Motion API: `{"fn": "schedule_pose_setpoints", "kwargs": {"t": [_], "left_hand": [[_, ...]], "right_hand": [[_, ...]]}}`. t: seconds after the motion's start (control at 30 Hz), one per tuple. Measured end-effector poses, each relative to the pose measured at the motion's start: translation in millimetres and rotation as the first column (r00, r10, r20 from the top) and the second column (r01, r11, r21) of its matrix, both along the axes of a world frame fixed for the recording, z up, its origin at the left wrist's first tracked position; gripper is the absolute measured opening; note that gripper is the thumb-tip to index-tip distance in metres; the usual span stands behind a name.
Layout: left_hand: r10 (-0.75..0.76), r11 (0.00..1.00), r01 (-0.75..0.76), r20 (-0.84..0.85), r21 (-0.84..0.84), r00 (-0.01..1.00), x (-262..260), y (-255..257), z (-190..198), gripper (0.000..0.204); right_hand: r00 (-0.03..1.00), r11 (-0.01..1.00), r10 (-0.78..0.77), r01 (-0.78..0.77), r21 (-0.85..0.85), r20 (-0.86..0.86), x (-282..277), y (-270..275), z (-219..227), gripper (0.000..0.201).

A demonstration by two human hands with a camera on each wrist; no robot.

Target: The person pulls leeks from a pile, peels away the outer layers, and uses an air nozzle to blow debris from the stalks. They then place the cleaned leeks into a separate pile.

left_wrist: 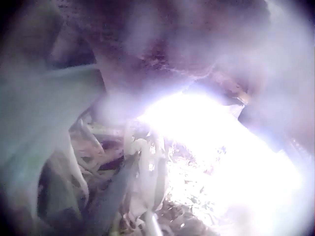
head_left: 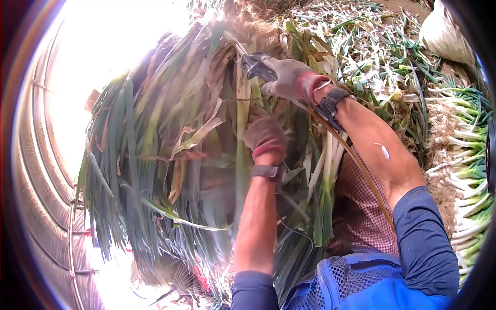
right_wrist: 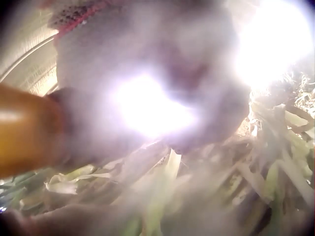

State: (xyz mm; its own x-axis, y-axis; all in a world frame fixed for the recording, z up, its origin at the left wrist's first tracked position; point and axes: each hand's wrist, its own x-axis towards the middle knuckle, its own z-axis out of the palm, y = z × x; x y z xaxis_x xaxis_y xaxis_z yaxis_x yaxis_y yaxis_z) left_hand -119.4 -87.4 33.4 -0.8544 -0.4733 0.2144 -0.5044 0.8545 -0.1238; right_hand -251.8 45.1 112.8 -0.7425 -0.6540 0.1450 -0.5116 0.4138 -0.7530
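Note:
In the head view the gloved right hand (head_left: 293, 77) grips a dark nozzle tool (head_left: 257, 68) with a thin metal tip, and a yellow-brown hose (head_left: 365, 168) runs back from it. Just below, the gloved left hand (head_left: 265, 135) holds a leek (head_left: 241, 121) whose pale stalk stands upright in the picture; its fingertips are partly hidden. The tool's tip lies by the upper stalk. Glare blurs both wrist views: the left glove (left_wrist: 162, 44) fills the top of one, the right glove (right_wrist: 103, 54) and the orange hose (right_wrist: 24, 130) show in the other.
A large heap of leeks (head_left: 134, 124) with long green leaves spreads to the left. Trimmed leaves and scraps (head_left: 356, 46) cover the upper right. Cleaned leeks (head_left: 470, 191) lie in a row at the right edge, below a pale sack (head_left: 445, 33). A ribbed wall (head_left: 49, 155) curves along the left.

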Motion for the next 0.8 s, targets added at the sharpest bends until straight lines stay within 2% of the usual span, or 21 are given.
{"fn": "schedule_pose_setpoints", "kwargs": {"t": [0.07,0.13,0.17,0.23,0.33,0.37,0.47,0.53,0.67,0.73,0.8], "left_hand": [[0.018,0.998,-0.019,0.015,0.058,1.0,4,4,15,0.059],[-0.021,0.979,-0.001,0.101,0.204,0.995,10,5,30,0.05],[-0.018,0.979,-0.003,0.1,0.205,0.995,13,3,28,0.05],[-0.028,0.969,0.046,-0.075,0.243,0.997,18,2,24,0.044],[-0.038,0.948,0.072,-0.116,0.31,0.993,27,2,31,0.039],[-0.038,0.947,0.074,-0.12,0.312,0.992,31,2,30,0.039],[-0.036,0.94,0.078,-0.131,0.333,0.991,46,2,27,0.039],[-0.01,0.941,0.039,-0.087,0.337,0.996,56,5,28,0.047],[0.026,0.926,0.007,-0.081,0.379,0.996,68,7,33,0.058],[-0.008,0.924,0.044,-0.096,0.379,0.995,71,2,27,0.064],[0.001,0.923,0.043,-0.113,0.383,0.994,74,5,29,0.064]], "right_hand": [[1.0,0.999,0.0,0.001,0.039,-0.013,1,-3,7,0.09],[1.0,1.0,0.006,-0.006,0.017,-0.016,-2,-4,-1,0.091],[0.999,1.0,0.029,-0.029,-0.004,0.022,0,1,-4,0.092],[0.997,0.999,0.054,-0.053,-0.007,0.046,8,10,-10,0.093],[0.994,0.999,0.039,-0.039,0.0,0.099,30,32,-9,0.092],[0.996,0.997,0.068,-0.066,-0.036,0.06,37,39,-13,0.091],[0.995,0.995,0.092,-0.094,0.033,0.049,48,52,-17,0.092],[0.993,0.994,0.11,-0.109,-0.008,0.046,52,51,-16,0.092],[0.993,0.994,0.088,-0.082,-0.073,0.076,43,27,-2,0.088],[0.993,0.992,0.091,-0.084,-0.097,0.074,36,14,8,0.086],[0.997,0.995,0.068,-0.065,-0.069,0.044,27,0,17,0.083]]}}
